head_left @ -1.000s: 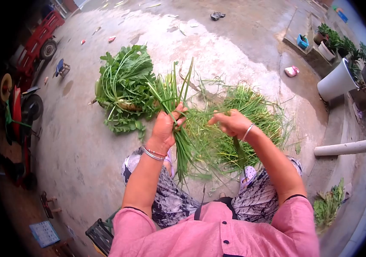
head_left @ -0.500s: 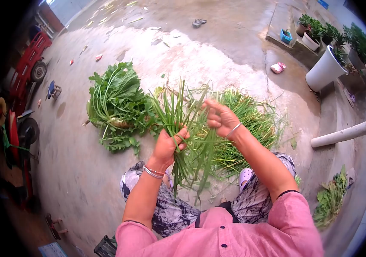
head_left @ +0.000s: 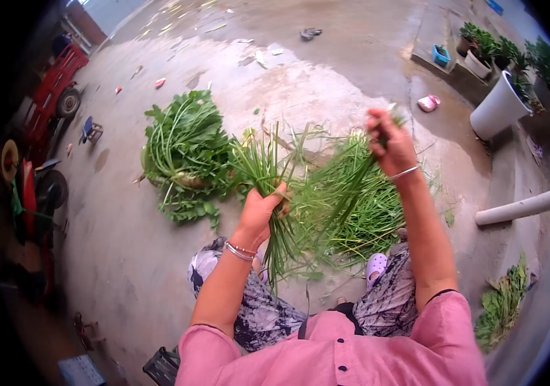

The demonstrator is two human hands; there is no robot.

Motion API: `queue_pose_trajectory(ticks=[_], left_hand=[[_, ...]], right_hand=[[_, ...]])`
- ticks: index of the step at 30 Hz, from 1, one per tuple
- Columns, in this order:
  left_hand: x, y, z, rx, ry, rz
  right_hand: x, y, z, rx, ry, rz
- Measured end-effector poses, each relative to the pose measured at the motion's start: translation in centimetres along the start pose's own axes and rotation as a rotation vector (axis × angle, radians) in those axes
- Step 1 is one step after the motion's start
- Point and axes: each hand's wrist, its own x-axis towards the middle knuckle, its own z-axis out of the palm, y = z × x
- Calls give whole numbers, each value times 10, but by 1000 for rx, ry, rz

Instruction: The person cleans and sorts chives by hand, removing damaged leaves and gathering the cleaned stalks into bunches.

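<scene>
My left hand point(head_left: 262, 212) is closed around a bunch of chives point(head_left: 261, 161), its leaves fanning out above and below the fist. To the right and higher, my right hand point(head_left: 392, 147) pinches a few long chive strands point(head_left: 351, 193) that trail down to the left. Beneath it on the ground spreads a loose pile of chives point(head_left: 381, 215). Left of the bunch lies a heap of leafy greens point(head_left: 185, 141) with pale roots partly showing. My right fingertips are partly blurred.
Potted plants point(head_left: 481, 48) and a tall white planter point(head_left: 499, 106) stand on the right-hand step. A white pipe point(head_left: 522, 204) juts in below them. More greens point(head_left: 501, 302) lie at lower right. On the left are a red cart point(head_left: 50, 83) and a small stool point(head_left: 91, 131).
My right hand has moved right and up, away from the left hand, drawing the chive strands with it. My left hand still grips the bunch. The whole view has shifted slightly.
</scene>
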Motion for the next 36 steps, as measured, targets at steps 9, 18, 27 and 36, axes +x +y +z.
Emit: queue_pose_trajectory(ticks=[9, 18, 27, 36], left_hand=[[7, 6, -23, 45, 111, 62], [5, 11, -18, 10, 98, 48], [0, 4, -3, -57, -22, -19], [1, -9, 6, 6, -163, -50]], right_hand=[[18, -54, -81, 355, 8, -213], [12, -59, -79, 331, -31, -247], [-8, -11, -18, 7, -96, 83], [-30, 40, 37, -410, -132, 267]])
